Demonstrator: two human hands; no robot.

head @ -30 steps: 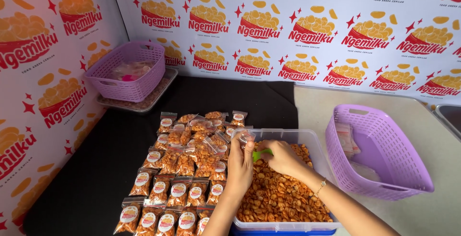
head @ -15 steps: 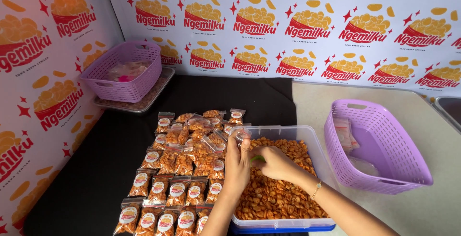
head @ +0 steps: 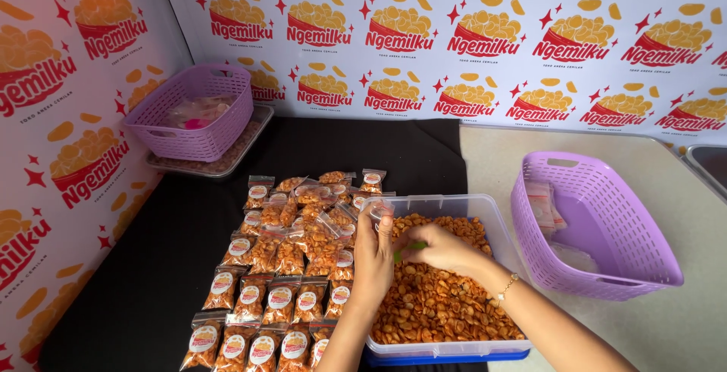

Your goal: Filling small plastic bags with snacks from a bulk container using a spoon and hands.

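Snacks fill the clear plastic tub (head: pixel 496 224) in the head view, an orange-brown heap sitting at about 6 o'clock of the frame. My left hand (head: pixel 376 262) stands upright at the tub's 9 o'clock wall, fingers pinched on the mouth of a small clear bag (head: pixel 376 207) held at the tub's 10 o'clock corner. My right hand (head: pixel 439 249) lies over the heap just at 3 o'clock of the left, fingers closed around a little green scoop (head: pixel 409 248), of which only a sliver shows between the two hands. A thin bracelet (head: pixel 506 289) sits on my right wrist. At 9 o'clock of the tub, rows of filled, labelled packets (head: pixel 282 281) lie on black cloth (head: pixel 151 266). At 3 o'clock a purple basket (head: pixel 606 266) holds a few empty bags, and at 11 o'clock, far off, another purple basket (head: pixel 193 110) stands on a tray.
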